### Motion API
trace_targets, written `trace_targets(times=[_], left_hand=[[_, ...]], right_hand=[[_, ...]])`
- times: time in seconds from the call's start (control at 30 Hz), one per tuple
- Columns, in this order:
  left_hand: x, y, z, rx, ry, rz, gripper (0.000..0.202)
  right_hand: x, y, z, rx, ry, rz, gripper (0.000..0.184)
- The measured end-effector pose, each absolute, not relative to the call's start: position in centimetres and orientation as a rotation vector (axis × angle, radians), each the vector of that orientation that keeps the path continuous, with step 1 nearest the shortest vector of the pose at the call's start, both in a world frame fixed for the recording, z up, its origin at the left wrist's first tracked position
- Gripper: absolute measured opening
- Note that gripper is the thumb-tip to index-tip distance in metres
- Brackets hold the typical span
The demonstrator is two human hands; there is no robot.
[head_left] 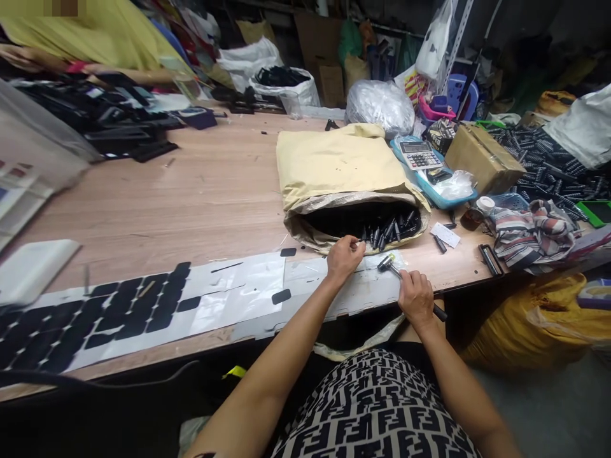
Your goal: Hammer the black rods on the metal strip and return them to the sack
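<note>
My right hand (416,298) is wrapped round the dark handle of a small hammer (386,262). The hammer's head lies low over the white sheet at the table's front edge. Close to the mouth of a cream cloth sack (338,159), my left hand (344,259) is closed in a pinch; what sits between the fingertips is too small to make out. The sack lies on its side with its opening towards me. Inside that opening are several black pointed plastic pieces (389,232), just right of my left fingers.
Black rounded pieces (138,302) lie in rows on white sheeting at left. Right of the sack are a blue basket (449,198) with a calculator (416,154), a cardboard box (482,158), and a dark bottle (475,215). Another person's arm (133,75) shows at far left.
</note>
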State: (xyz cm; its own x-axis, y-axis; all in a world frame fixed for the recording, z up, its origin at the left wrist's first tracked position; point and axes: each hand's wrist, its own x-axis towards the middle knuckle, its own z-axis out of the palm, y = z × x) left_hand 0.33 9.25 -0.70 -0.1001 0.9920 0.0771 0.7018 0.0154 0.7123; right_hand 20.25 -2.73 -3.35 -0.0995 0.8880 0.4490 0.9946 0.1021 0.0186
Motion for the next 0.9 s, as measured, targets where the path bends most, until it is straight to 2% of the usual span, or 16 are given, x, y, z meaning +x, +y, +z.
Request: trace_targets(times=[0.2,0.37,0.5,0.67,0.9], left_hand=[[2.6,12.5,0.0,1.653,2.068,0.599,0.025],[0.6,11.1,-0.6,1.670,2.038,0.679,0.019],[-2.3,8.1,-2.0,1.778,1.794,0.887,0.015],[-3.8,4.6,-3.9,2.042,1.391,0.890,0.015],[-3.7,4.2,-5.0,2.222,1.293,0.911,0.016]], right_hand=[[20.3,-2.8,-3.5,-1.865,-2.068,-0.440,0.028],[20.2,-2.7,-3.4,-1.857,-2.065,-0.412,0.028],[20.1,-2.7,-3.2,-1.850,-2.061,-0.433,0.027],[20.2,-2.7,-3.1,-1.859,-2.073,-0.419,0.029],[20.6,-2.6,-3.2,-1.833,-2.063,-0.392,0.031]])
